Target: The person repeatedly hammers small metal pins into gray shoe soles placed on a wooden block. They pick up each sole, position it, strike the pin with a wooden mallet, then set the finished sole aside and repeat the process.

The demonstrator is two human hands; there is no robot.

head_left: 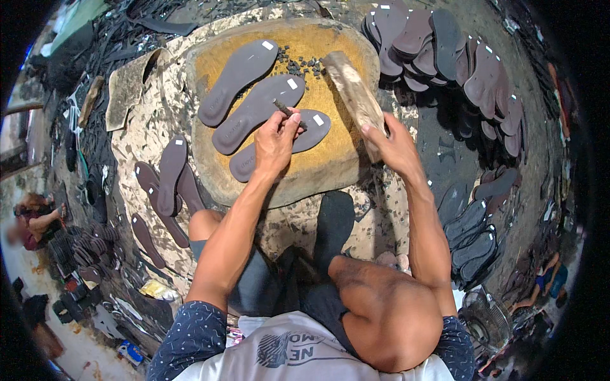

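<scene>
My left hand is closed round a short dark rod like a hole punch, held tilted. Its lower end is at the nearest brown foot-shaped sole, by the toe half; whether it touches is hard to tell. A middle sole and a far sole lie alongside, each with a small white sticker at the toe. My right hand grips the near end of a rough wooden club, which slants away over the right side of the yellow-topped work block. Small black scraps litter the block's far side.
Piles of brown soles stand at the far right, with black soles nearer. More soles lie left of the block, beside my knee. A fan is at the lower right. Other people sit at the left and right edges.
</scene>
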